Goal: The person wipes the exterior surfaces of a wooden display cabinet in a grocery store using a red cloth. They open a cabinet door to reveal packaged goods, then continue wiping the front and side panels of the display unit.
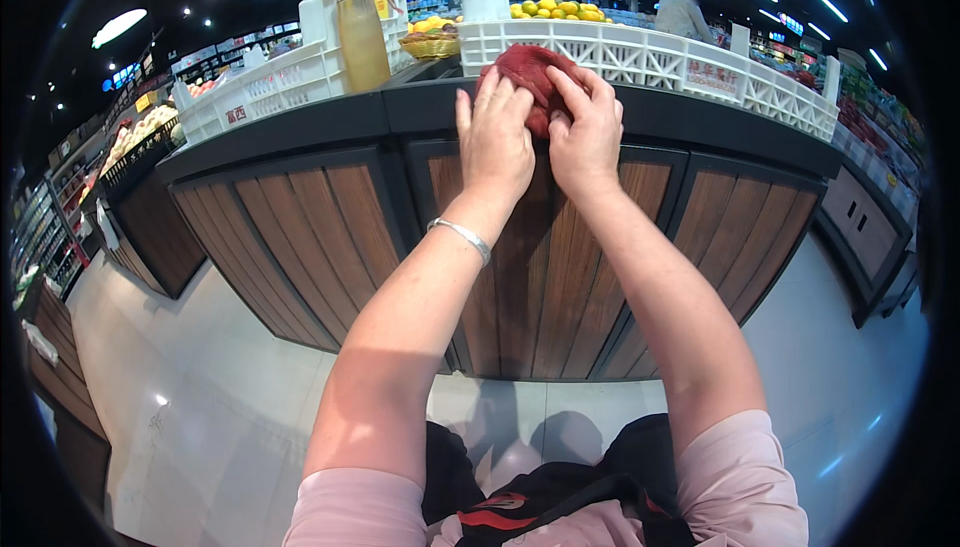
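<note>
A bunched red cloth point(531, 70) lies on the dark edge of a wood-panelled display counter point(420, 108), in front of a white plastic crate point(645, 59). From the left, my left hand point(496, 130) presses its fingers onto the cloth; a silver bangle is on that wrist. My right hand point(586, 123) grips the cloth from the right, its index finger over the top and its thumb near the lower fold. The two hands are close together, with part of the cloth showing between them. Their fingertips partly sink into the folds.
A bottle of yellowish liquid point(362, 36) stands left of my hands, beside another white crate point(262, 93). Behind are a wicker basket point(429, 47) and yellow-green citrus fruit point(559, 8). Another person point(682, 14) stands beyond the counter. Further display stands flank both sides.
</note>
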The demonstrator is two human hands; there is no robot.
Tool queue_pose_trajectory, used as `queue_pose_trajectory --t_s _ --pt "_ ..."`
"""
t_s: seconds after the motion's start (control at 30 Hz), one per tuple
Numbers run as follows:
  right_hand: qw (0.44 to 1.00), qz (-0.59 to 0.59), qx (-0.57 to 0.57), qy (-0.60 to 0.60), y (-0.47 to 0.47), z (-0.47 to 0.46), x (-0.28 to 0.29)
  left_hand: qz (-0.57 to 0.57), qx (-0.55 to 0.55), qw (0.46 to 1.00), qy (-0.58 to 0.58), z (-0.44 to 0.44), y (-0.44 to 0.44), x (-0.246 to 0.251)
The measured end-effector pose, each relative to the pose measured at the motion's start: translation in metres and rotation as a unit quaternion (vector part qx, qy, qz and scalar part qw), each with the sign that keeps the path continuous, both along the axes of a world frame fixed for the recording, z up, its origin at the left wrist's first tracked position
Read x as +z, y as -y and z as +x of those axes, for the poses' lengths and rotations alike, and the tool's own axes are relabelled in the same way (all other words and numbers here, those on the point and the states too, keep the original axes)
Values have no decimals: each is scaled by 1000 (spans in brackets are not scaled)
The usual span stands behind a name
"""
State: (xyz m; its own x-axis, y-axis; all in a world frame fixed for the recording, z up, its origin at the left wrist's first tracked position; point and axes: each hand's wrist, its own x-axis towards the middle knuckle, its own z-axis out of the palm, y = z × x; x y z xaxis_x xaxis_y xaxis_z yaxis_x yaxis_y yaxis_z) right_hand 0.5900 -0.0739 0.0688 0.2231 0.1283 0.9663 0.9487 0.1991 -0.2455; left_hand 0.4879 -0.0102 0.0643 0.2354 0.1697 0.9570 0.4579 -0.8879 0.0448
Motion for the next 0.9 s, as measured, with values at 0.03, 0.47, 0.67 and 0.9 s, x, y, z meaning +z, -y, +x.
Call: queue_pose_trajectory --t_s 0.03,0.47,0.67,0.9 --pt "1000 16 -11 17 -6 -3 -8 18 -45 999 11 -3 -3 -7" --pt "975 -9 202 90 -2 -60 -48 -294 -444 823 198 -66 17 -77" --pt "984 -19 100 147 -48 -75 -4 -300 -291 883 215 -59 -46 -39" --pt "985 -2 21 173 -19 4 -13 -43 -73 987 133 18 -35 -49"
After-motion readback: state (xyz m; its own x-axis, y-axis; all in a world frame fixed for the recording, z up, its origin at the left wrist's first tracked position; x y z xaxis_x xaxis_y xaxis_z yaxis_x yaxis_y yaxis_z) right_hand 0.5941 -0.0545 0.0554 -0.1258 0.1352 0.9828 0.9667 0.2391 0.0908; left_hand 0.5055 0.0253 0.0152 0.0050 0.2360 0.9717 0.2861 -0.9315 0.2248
